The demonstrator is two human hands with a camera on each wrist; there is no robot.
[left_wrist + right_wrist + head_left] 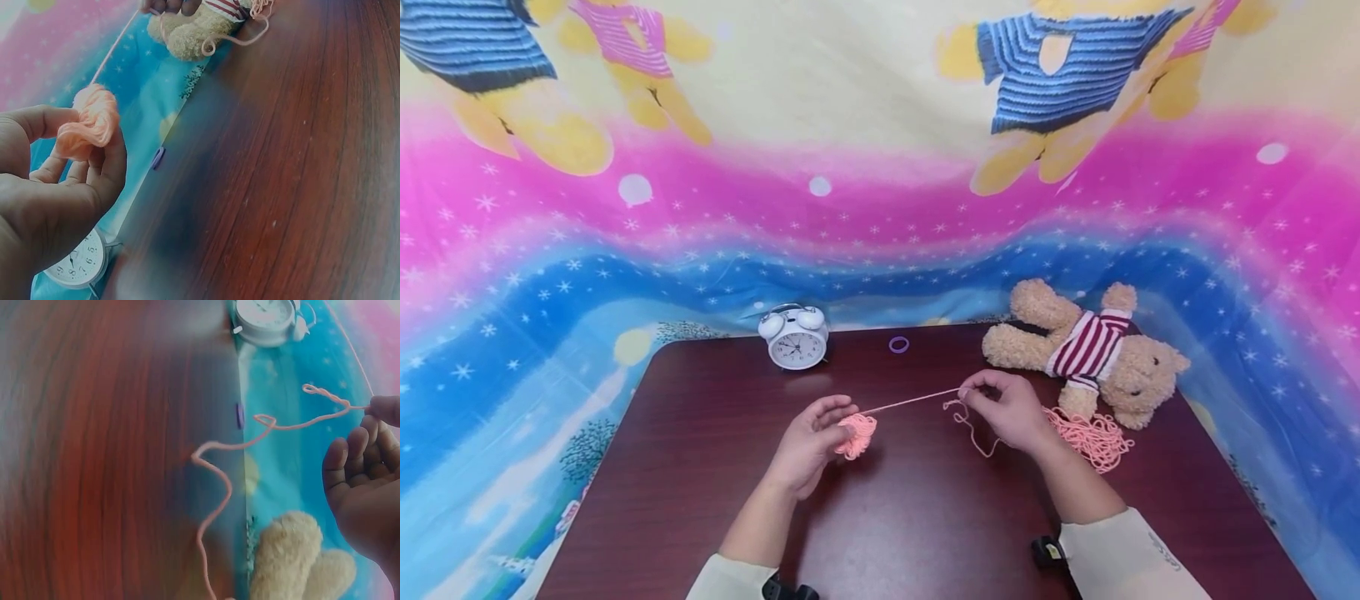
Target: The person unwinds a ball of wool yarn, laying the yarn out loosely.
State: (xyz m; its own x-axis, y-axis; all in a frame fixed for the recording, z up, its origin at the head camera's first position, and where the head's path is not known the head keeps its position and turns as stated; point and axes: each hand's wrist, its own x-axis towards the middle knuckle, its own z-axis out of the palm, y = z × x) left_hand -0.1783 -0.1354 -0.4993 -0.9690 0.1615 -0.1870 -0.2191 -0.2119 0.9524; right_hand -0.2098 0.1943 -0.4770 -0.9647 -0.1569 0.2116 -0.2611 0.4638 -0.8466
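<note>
A small wound bundle of peach-pink yarn [856, 437] is pinched between the thumb and fingers of my left hand [811, 442], above the table. From it a strand runs taut, rising to the right, to my right hand [1006, 408], which pinches it between thumb and fingertips. Below the right fingertips a slack, kinked length of yarn [215, 447] hangs and twists into small loops. A loose heap of the same yarn [1093, 440] lies on the table at the right, partly behind the right forearm. In the left wrist view the bundle [94, 122] looks folded in layers.
A teddy bear [1090, 350] in a striped shirt lies at the back right, touching the yarn heap. A white alarm clock [796, 343] stands at the back left. Between them a purple ring [898, 344] lies near the rear edge of the dark wooden table [910, 533]. A printed cloth [880, 225] hangs behind.
</note>
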